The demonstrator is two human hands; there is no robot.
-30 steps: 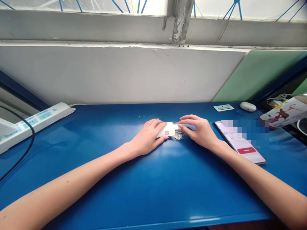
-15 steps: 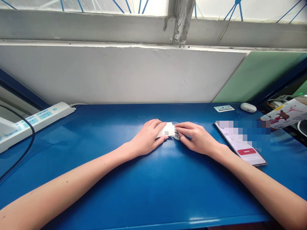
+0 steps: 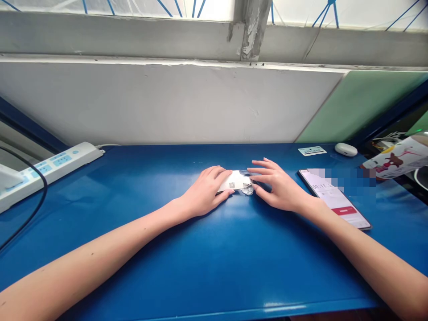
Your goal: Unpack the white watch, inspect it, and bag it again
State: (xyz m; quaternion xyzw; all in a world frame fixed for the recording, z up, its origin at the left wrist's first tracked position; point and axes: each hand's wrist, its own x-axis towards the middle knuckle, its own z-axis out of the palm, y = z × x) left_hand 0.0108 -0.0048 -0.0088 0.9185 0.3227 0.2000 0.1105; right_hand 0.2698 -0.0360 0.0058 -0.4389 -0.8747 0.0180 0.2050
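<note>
A small, flat white box [image 3: 232, 182] with a dark square code lies on the blue table, just right of the middle. My left hand [image 3: 209, 191] grips its left part, with the fingers over the far side and the thumb along the near edge. At the right end of the box, clear crinkled plastic [image 3: 247, 189] sticks out. My right hand [image 3: 274, 185] is beside that end with its fingers spread. Its thumb and a fingertip are close to the box and plastic; I cannot tell whether they touch.
To the right lies a phone [image 3: 337, 200] with its screen lit. Behind it are a card [image 3: 312, 151] and a white earbud case [image 3: 346, 150]. A printed cup [image 3: 397, 158] lies tilted at the far right. On the left are a power strip [image 3: 60, 165] and a black cable [image 3: 43, 196].
My right hand's fingers have opened from a pinch at the box's right end and spread apart. More of that end now shows. My left hand has stayed in place.
</note>
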